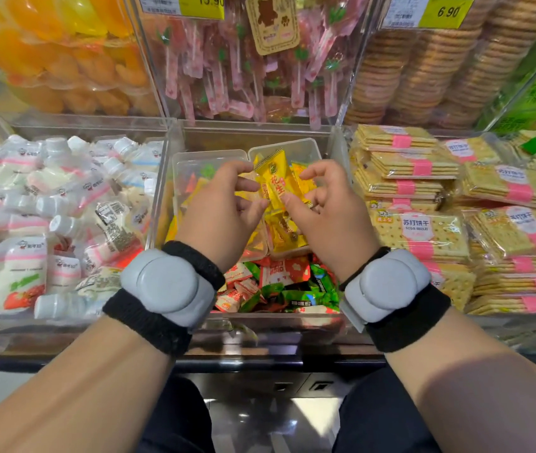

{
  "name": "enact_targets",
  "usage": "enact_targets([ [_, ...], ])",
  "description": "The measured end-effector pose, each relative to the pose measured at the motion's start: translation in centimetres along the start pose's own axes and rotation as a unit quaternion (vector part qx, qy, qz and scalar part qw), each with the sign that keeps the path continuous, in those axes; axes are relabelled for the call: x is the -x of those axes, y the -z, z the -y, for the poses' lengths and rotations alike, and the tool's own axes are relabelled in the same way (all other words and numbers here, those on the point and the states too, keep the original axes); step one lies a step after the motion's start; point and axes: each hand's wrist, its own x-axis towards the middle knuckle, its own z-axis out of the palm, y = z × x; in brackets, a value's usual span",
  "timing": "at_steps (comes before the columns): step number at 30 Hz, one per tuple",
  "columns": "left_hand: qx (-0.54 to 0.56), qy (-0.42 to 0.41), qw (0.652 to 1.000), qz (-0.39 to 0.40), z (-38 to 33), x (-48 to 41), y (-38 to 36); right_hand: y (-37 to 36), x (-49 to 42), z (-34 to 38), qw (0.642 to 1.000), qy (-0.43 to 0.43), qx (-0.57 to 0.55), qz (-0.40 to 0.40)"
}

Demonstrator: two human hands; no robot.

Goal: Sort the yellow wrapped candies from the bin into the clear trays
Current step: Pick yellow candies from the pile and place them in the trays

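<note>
- The left hand (pixel 224 204) pinches the left edge of one yellow candy (pixel 274 181) between thumb and fingers, probably to steady it before setting it down.
- Two clear trays stand side by side at the back of the bin (pixel 160 191). Coloured wrappers show through the wall of the left tray (pixel 191 160).
- The candy is held upright between the two hands, just above the right tray (pixel 307 150), where more yellow pieces are piled too thickly to count.
- The right hand (pixel 322 207) pinches the candy's lower right edge with its thumb.
- Mixed candies (pixel 279 282), red, white and green, lie loose at the bin's front.
</note>
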Motion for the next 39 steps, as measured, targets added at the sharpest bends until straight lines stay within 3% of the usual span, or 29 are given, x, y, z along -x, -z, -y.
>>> enact_targets([
  [4, -0.003, 0.006, 1.0, 0.021, -0.1, -0.7, -1.9, -0.4, -1.4, -0.3, 1.0, 0.006, 0.014, -0.012],
  [12, -0.183, -0.01, 0.983, 0.019, 0.9, -1.3, -3.5, -2.2, -2.0, -1.1, 0.995, -0.042, 0.091, 0.016],
  [15, -0.214, -0.013, 0.976, 0.023, 1.2, -1.0, -3.8, -2.9, -1.6, -1.5, 0.991, -0.012, 0.129, 0.012],
  [39, -0.274, 0.015, 0.961, 0.026, 2.7, -0.5, -5.1, -4.5, -1.6, -3.8, 0.97, 0.047, 0.234, 0.042],
])
